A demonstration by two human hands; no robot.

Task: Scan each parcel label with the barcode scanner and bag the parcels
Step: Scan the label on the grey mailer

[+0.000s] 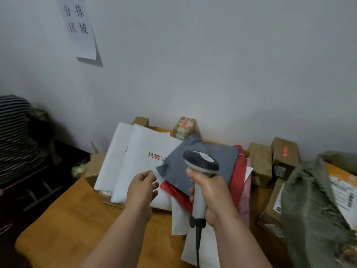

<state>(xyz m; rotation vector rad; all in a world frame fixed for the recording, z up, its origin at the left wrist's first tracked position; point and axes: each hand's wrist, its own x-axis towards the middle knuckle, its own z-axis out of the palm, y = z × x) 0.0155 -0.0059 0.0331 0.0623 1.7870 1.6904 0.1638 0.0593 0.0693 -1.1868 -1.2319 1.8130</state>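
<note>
While the right hand point(212, 198) grips the barcode scanner point(201, 171) above the grey mailer point(218, 161) topping the worktop point(77, 219) pile, the left hand point(143, 187), loosely curled and empty beside that mailer's near corner, should probably flip it label-up first.

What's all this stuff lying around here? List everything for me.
Barcode scanner: one, grey and white, gripped over the parcels.
Grey mailer: one, top of the pile.
Red mailer: one, beneath the grey one.
White mailers: at least two, left of the pile.
Cardboard boxes: several, brown, along the wall and at right.
Green sack: one, far right.
Table: one, orange-brown.
Paper sign: one, white, on the wall.
Left hand: loosely curled, holding nothing.
Right hand: holds the scanner handle.
</note>
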